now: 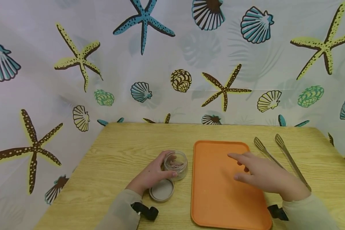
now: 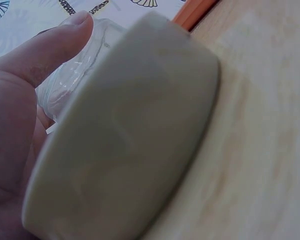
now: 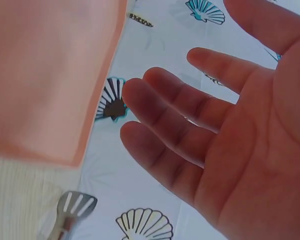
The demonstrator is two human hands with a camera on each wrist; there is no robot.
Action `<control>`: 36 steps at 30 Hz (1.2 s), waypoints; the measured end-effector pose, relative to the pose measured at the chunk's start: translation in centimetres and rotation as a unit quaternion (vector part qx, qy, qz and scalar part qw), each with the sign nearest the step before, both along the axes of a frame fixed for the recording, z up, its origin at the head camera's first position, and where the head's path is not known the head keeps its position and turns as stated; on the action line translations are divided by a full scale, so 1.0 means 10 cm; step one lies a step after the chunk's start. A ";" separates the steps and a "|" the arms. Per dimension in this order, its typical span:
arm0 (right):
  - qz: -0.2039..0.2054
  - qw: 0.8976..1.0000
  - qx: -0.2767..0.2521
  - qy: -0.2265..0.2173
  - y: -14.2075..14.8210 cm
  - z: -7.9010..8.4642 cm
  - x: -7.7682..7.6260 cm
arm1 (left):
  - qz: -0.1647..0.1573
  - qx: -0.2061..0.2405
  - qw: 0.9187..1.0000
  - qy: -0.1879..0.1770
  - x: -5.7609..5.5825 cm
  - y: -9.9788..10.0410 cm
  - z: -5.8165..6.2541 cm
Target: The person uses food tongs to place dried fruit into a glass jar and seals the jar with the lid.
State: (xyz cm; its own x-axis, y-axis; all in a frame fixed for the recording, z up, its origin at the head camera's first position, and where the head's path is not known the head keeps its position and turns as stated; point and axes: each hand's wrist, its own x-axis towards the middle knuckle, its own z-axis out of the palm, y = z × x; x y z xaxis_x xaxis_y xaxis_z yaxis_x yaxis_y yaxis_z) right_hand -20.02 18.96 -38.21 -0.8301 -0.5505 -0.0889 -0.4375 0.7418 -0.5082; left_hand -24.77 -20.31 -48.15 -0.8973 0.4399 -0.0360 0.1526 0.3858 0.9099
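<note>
My left hand grips a small clear glass jar from its left side, thumb at the front. The jar stands uncovered, with a little brownish stuff visible inside, too unclear to name. A round lid lies on the table just in front of the jar, below the left hand; in the left wrist view the lid hides much of the jar. Over the right part of an orange tray hovers my right hand. Its fingers are spread and relaxed, holding nothing.
Metal tongs with slotted ends lie right of the tray, partly behind the right hand and forearm. The wooden table meets a shell-and-starfish printed cloth at the back and sides.
</note>
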 end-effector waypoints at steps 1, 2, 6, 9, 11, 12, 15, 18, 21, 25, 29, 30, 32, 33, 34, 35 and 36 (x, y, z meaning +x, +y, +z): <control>0.003 1.000 0.001 -0.002 -0.03 -0.01 0.00 | 0.000 -0.001 1.000 -0.001 0.00 0.00 0.00; 0.006 1.000 0.001 -0.003 -0.06 -0.02 -0.01 | 0.001 -0.002 1.000 -0.001 0.00 0.00 -0.01; 0.011 1.000 -0.004 -0.014 -0.15 -0.07 -0.02 | 0.001 -0.008 1.000 0.001 0.01 -0.01 0.00; 0.012 1.000 -0.005 -0.021 -0.18 -0.11 -0.02 | -0.001 -0.006 1.000 0.002 0.01 0.01 0.01; 0.013 0.999 -0.006 -0.029 -0.20 -0.13 -0.02 | -0.001 -0.006 1.000 0.000 0.01 0.02 0.02; 0.016 0.999 -0.007 -0.031 -0.21 -0.14 -0.02 | -0.001 -0.007 1.000 -0.001 0.01 0.02 0.02; 0.031 0.999 -0.011 -0.035 -0.24 -0.17 -0.02 | 0.004 -0.011 1.000 -0.005 0.01 0.02 0.03; 0.048 0.998 -0.009 -0.026 -0.30 -0.18 -0.01 | 0.007 -0.014 1.000 -0.007 0.01 0.02 0.03; 0.061 0.998 -0.003 -0.009 -0.38 -0.17 0.00 | 0.006 -0.014 1.000 -0.005 0.01 0.01 0.02; 0.079 0.997 -0.004 0.011 -0.52 -0.14 0.02 | 0.006 -0.013 1.000 -0.004 0.02 0.00 0.02; 0.092 0.995 0.001 0.026 -0.67 -0.09 0.02 | 0.009 -0.014 1.000 -0.004 0.03 0.01 0.03; 0.094 0.995 0.003 0.030 -0.71 -0.08 0.02 | 0.010 -0.014 1.000 -0.004 0.03 0.01 0.03; 0.099 0.994 0.009 0.038 -0.78 -0.05 0.01 | 0.012 -0.014 1.000 -0.006 0.03 0.01 0.03; 0.102 0.994 0.012 0.044 -0.81 -0.04 0.01 | 0.013 -0.015 1.000 -0.005 0.03 0.01 0.03; 0.105 0.993 0.015 0.050 -0.84 -0.03 0.01 | 0.013 -0.015 1.000 -0.006 0.03 0.01 0.02; 0.108 0.992 0.016 0.058 -0.88 -0.02 0.00 | 0.013 -0.014 1.000 -0.004 0.03 0.01 0.02; 0.110 0.992 0.016 0.065 -0.91 -0.02 -0.01 | 0.012 -0.016 1.000 -0.003 0.03 0.01 0.01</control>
